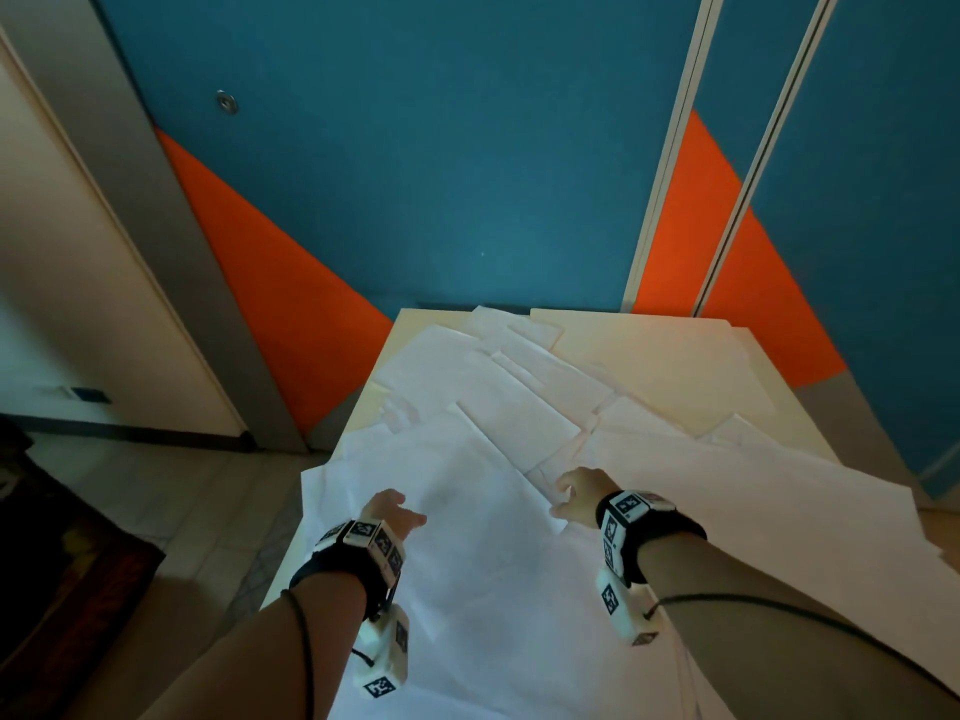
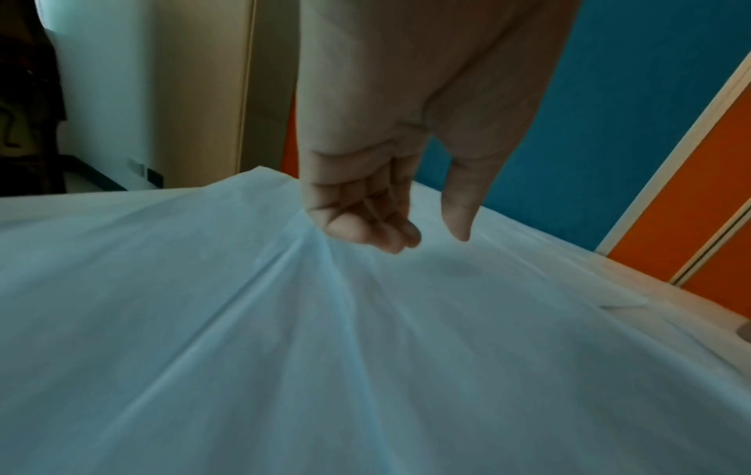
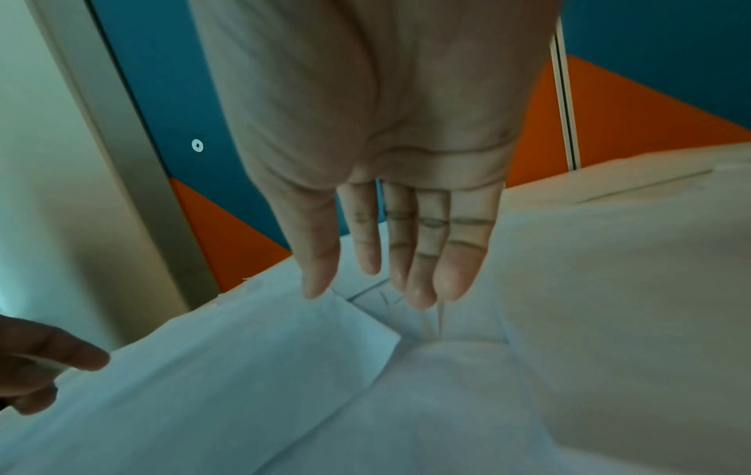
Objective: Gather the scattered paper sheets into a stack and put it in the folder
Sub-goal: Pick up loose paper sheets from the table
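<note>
Several white paper sheets (image 1: 519, 397) lie scattered and overlapping across a cream table (image 1: 366, 413). A cream folder (image 1: 675, 356) lies flat at the far right, partly under the sheets. My left hand (image 1: 395, 511) is on a large near sheet (image 1: 467, 589). In the left wrist view its curled fingers (image 2: 366, 225) gather that sheet (image 2: 284, 321) into a raised ridge, the thumb apart. My right hand (image 1: 571, 491) hovers to its right with straight fingers (image 3: 427, 273), fingertips at the sheet corners (image 3: 337, 321). The folder (image 3: 630, 273) shows beside it.
The table stands against a blue and orange wall (image 1: 441, 174) with pale vertical rails (image 1: 670, 163). Tiled floor (image 1: 208, 501) lies to the left, with a door frame (image 1: 130, 210). A large sheet (image 1: 779, 485) overhangs the table's right side.
</note>
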